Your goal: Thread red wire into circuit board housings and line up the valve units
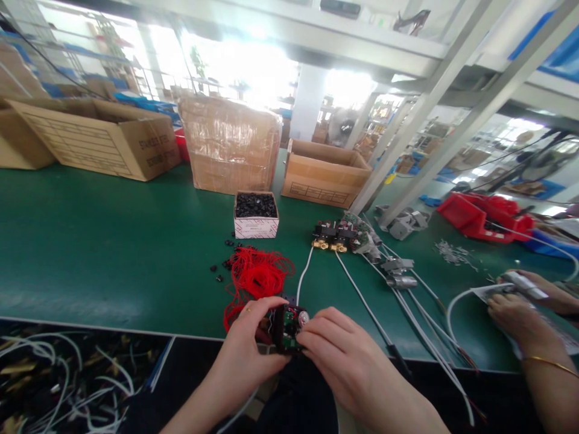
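Near the table's front edge, my left hand point(246, 340) grips a small black housing point(279, 328) with a green circuit board point(289, 333) inside. Thumb and fingers close around its left side. My right hand point(344, 349) pinches at the board's right side, by a round silvery part point(303, 317); what its fingertips hold, if anything, is hidden. Just beyond the housing lies a tangled bundle of red wire point(260, 274). Small black pieces point(219, 278) are scattered left of the wire, in front of a white box point(257, 228) filled with more of them.
Assemblies with brass fittings point(332, 241) and white cables point(362, 295) lie to the right, near grey metal parts point(400, 274). Cardboard boxes point(235, 144) line the back. A co-worker's hands point(515, 310) hold a white-cabled part at far right. Cabled parts point(67, 380) fill the lower left.
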Demonstrator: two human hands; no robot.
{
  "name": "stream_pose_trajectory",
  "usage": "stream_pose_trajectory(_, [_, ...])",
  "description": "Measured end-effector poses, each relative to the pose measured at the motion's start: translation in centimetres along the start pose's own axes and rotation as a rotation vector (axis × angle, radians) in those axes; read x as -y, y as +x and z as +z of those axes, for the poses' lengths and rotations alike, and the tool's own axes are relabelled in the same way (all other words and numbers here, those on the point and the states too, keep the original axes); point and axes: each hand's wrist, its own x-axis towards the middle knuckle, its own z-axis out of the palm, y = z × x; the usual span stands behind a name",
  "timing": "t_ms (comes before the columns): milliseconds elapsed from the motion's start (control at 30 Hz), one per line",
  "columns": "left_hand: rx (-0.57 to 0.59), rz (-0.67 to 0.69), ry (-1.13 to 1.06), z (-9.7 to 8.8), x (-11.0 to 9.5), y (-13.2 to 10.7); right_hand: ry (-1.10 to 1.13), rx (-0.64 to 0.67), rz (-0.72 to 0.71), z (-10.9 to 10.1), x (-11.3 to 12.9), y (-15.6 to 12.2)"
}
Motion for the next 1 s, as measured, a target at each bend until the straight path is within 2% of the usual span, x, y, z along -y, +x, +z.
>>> stream_pose_trajectory(167, [-0.036, 0.02, 0.023, 0.4, 0.4, -0.1, -0.123, -0.084, 0.04, 1.1, 0.4, 0.2])
stream_pose_trajectory(300, [-0.051, 0.029, 0.049, 0.4, 0.5, -0.1, -0.255, -0.007, 0.059, 0.8, 0.7, 0.6])
stream_pose_trajectory(600, [-0.067, 0.135, 0.133, 0.8, 0.7, -0.1, -0.502, 0.079, -0.117, 0.0, 1.0, 1.6])
stream_pose_trajectory(733, [-0.081, 0.139, 0.127, 0.9, 1.0, -0.1, -0.335, 0.11, -0.064, -0.1, 0.4, 1.5])
stream_pose_trajectory(900, [-0.067, 0.1, 0.096, 0.6, 0.6, 0.0, 0.036, -0.095, 0.05, 0.8, -0.4, 1.2])
stream_pose_trajectory(1000, [-0.053, 0.096, 0.083, 0.5, 0.5, -0.1, 0.084, -0.128, 0.071, 1.2, -0.4, 1.4])
